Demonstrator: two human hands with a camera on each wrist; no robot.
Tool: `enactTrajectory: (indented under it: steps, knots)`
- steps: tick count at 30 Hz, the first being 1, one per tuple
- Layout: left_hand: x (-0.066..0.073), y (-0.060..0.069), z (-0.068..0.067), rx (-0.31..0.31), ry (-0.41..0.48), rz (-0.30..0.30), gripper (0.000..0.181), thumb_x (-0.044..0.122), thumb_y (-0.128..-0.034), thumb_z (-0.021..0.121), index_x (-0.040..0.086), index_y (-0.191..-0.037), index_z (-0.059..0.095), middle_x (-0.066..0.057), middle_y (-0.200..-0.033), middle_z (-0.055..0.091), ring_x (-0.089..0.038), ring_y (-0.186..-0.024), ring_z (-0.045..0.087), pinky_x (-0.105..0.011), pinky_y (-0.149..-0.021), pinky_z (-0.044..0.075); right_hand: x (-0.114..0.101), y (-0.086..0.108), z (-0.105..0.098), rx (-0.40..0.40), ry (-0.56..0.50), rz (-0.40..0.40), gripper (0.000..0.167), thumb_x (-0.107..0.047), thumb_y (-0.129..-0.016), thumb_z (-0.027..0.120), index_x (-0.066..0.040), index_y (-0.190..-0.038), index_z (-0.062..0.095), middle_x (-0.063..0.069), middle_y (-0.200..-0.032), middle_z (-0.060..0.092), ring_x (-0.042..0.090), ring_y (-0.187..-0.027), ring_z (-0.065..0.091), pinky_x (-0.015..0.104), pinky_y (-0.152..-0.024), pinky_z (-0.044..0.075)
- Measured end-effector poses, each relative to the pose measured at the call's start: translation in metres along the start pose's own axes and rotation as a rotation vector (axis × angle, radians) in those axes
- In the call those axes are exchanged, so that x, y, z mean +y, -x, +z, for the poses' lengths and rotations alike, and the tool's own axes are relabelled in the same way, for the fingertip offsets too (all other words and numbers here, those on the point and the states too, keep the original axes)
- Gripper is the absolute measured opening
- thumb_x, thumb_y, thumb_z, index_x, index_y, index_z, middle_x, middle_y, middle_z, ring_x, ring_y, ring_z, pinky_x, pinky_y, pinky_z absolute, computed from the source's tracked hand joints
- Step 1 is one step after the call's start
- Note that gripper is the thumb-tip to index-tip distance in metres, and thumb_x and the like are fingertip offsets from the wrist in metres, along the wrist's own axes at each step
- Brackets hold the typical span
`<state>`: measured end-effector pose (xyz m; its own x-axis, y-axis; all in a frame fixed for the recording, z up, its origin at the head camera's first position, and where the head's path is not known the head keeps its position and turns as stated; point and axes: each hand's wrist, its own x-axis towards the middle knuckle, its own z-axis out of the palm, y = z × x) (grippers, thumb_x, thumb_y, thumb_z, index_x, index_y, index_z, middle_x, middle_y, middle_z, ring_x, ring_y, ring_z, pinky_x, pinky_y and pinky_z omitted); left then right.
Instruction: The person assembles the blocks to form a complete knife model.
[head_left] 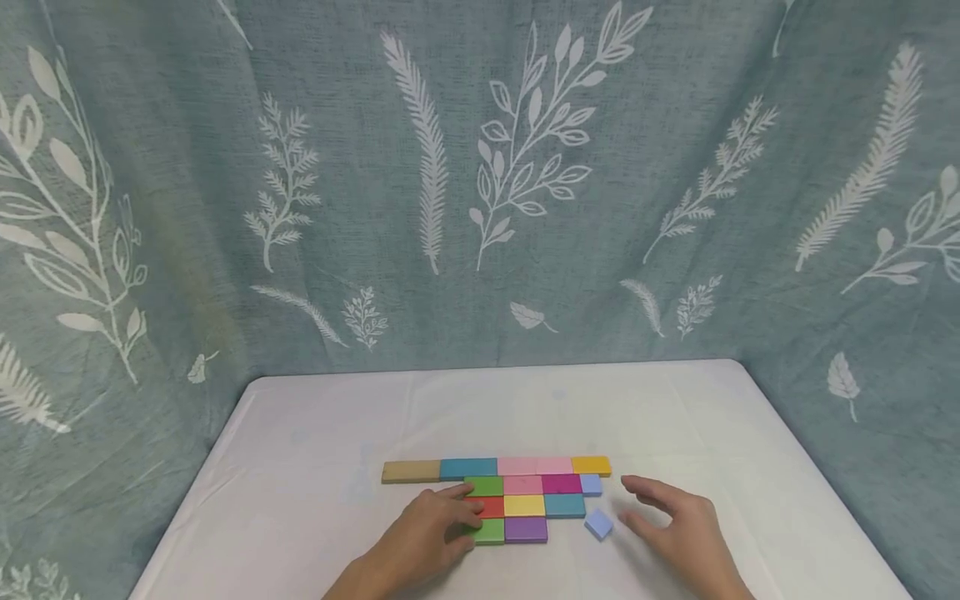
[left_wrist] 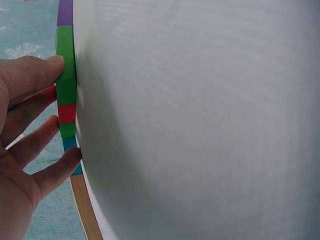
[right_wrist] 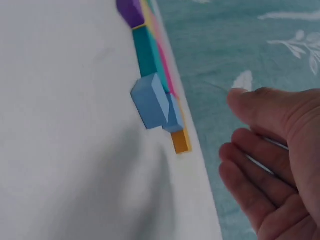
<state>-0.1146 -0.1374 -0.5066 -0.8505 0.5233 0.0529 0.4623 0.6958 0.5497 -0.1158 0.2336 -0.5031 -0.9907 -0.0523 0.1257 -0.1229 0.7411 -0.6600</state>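
Coloured flat blocks lie in rows on the white table. My left hand (head_left: 431,533) touches the left ends of the nearer rows, its fingertips on a green block (head_left: 483,486), a red block (head_left: 491,507) and a nearer green block (head_left: 491,531). In the left wrist view the thumb rests against the green block (left_wrist: 65,50). My right hand (head_left: 678,529) hovers at the right with thumb and fingers apart, holding nothing. Near it a loose light-blue block (head_left: 598,525) sits turned at an angle, apart from the rows. A second light-blue block (head_left: 592,485) ends the second row.
The back row runs from a tan wooden block (head_left: 411,472) through teal and pink to a yellow-orange block (head_left: 592,466). Purple (head_left: 526,530) and teal (head_left: 564,506) blocks end the nearer rows. A patterned grey-green cloth (head_left: 465,317) hangs behind and beside the table (head_left: 315,433).
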Motion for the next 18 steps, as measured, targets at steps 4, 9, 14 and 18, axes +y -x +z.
enactTrajectory:
  steps: [4, 9, 14, 18]
  knots:
    - [0.0, 0.001, -0.001, -0.01, 0.008, -0.01, 0.025, 0.012, -0.0932, 0.087, 0.018, -0.117, 0.085, 0.004, -0.135, 0.078, -0.031, -0.145, 0.064, -0.06, -0.119, 0.055, -0.004, 0.013, 0.003, 0.023, -0.057, 0.108, 0.045, -0.018, -0.09, 0.092, -0.014, -0.133, 0.079, 0.005, -0.127, 0.082, 0.029, -0.12, 0.079, 0.048, -0.104, 0.066]
    - [0.001, 0.001, -0.001, -0.023, 0.024, -0.029, 0.026, 0.013, -0.0934, 0.087, 0.019, -0.118, 0.085, 0.005, -0.137, 0.077, -0.031, -0.145, 0.063, -0.061, -0.118, 0.054, -0.005, 0.021, 0.012, 0.024, -0.102, 0.194, 0.046, -0.017, -0.09, 0.091, -0.011, -0.134, 0.077, 0.009, -0.129, 0.081, 0.034, -0.123, 0.077, 0.046, -0.103, 0.066]
    - [0.001, 0.001, -0.002, -0.03, 0.026, -0.039, 0.026, 0.014, -0.0934, 0.087, 0.021, -0.119, 0.085, 0.007, -0.138, 0.077, -0.031, -0.146, 0.062, -0.062, -0.118, 0.054, -0.008, 0.024, 0.021, 0.023, -0.089, 0.265, 0.049, -0.015, -0.09, 0.091, -0.009, -0.136, 0.076, 0.011, -0.133, 0.08, 0.037, -0.131, 0.072, 0.054, -0.11, 0.062]
    - [0.001, 0.0, -0.003, -0.029, 0.025, -0.039, 0.025, 0.015, -0.0933, 0.087, 0.021, -0.118, 0.085, 0.007, -0.138, 0.077, -0.03, -0.146, 0.062, -0.062, -0.118, 0.054, -0.013, 0.027, 0.026, 0.043, -0.105, 0.28, 0.049, -0.015, -0.088, 0.092, -0.009, -0.134, 0.077, 0.009, -0.13, 0.081, 0.036, -0.131, 0.073, 0.054, -0.111, 0.061]
